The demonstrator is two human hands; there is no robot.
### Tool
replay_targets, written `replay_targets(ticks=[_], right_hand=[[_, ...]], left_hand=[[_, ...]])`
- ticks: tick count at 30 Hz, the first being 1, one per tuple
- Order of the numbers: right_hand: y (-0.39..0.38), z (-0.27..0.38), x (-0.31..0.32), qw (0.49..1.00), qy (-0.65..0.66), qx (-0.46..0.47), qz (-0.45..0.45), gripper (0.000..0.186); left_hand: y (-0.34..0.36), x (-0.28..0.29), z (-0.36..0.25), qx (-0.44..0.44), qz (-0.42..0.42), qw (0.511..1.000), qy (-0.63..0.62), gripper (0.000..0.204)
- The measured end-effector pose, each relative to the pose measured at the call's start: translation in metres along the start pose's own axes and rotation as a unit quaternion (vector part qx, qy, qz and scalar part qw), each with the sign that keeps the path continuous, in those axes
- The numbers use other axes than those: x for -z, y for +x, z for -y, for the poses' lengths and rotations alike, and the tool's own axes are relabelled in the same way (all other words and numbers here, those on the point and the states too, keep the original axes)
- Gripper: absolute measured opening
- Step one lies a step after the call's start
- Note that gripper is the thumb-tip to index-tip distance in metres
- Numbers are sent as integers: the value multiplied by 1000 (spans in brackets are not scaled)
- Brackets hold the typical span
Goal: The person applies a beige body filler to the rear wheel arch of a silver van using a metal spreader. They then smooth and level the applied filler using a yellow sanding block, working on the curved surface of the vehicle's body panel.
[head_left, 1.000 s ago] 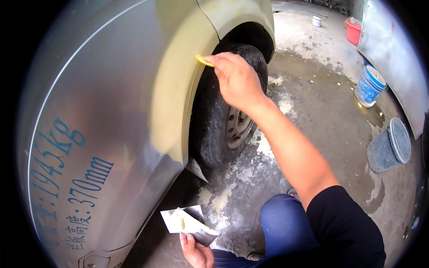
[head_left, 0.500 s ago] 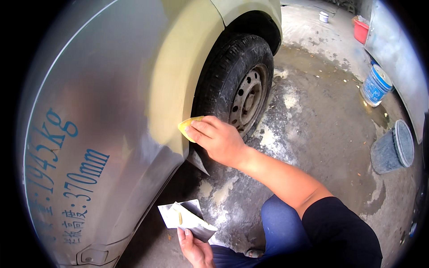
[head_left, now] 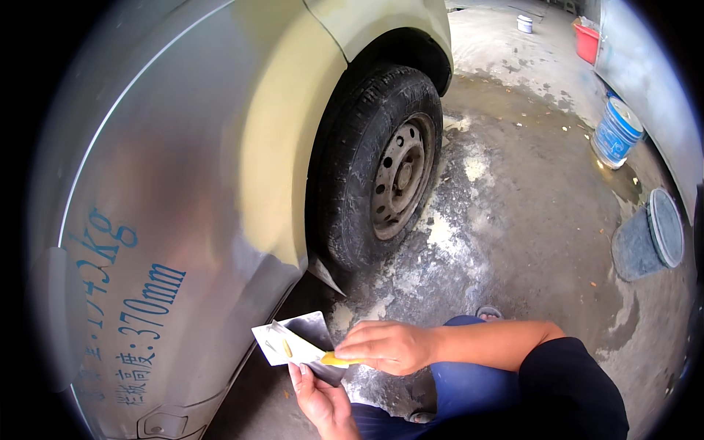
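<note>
My left hand [head_left: 323, 402] grips a flat putty board [head_left: 312, 326] with its thumb over the near edge. Pale and dark areas cover the board, and a small yellow-brown streak of putty [head_left: 287, 348] lies on the pale part. My right hand [head_left: 392, 347] pinches a yellow putty spreader [head_left: 337, 359], its edge down at the board's right side. Beyond both hands is the vehicle's wheel arch, coated in pale yellow filler [head_left: 275, 161]. The grey body panel [head_left: 176, 191] beside it carries blue lettering.
The tyre [head_left: 352, 176] sits inside the arch, with a thin flap [head_left: 325, 275] jutting out below the panel. White dust marks the concrete floor [head_left: 528, 220]. At right stand a grey bucket [head_left: 638, 246], a blue-and-white pail [head_left: 614, 136] and a red tub [head_left: 587, 44].
My right hand has brought the spreader down from the wheel arch edge to the board. My left hand stays low, still holding the board. The view has shifted slightly.
</note>
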State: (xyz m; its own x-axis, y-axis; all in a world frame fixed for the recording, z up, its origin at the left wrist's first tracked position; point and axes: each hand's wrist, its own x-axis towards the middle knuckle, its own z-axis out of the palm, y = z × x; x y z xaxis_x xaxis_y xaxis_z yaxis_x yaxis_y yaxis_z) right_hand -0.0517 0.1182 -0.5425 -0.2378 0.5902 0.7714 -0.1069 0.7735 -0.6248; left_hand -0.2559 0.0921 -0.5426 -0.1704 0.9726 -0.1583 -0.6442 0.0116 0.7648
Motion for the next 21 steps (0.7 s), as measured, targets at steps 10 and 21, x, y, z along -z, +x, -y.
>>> replay_targets(ticks=[10, 21], right_hand=[[88, -67, 135, 922, -49, -95, -373, 30], [189, -95, 164, 831, 165, 70, -526, 27]], left_hand=[[-8, -6, -14, 1, 21, 999, 28, 52], [-20, -7, -1, 7, 14, 999, 52, 54]])
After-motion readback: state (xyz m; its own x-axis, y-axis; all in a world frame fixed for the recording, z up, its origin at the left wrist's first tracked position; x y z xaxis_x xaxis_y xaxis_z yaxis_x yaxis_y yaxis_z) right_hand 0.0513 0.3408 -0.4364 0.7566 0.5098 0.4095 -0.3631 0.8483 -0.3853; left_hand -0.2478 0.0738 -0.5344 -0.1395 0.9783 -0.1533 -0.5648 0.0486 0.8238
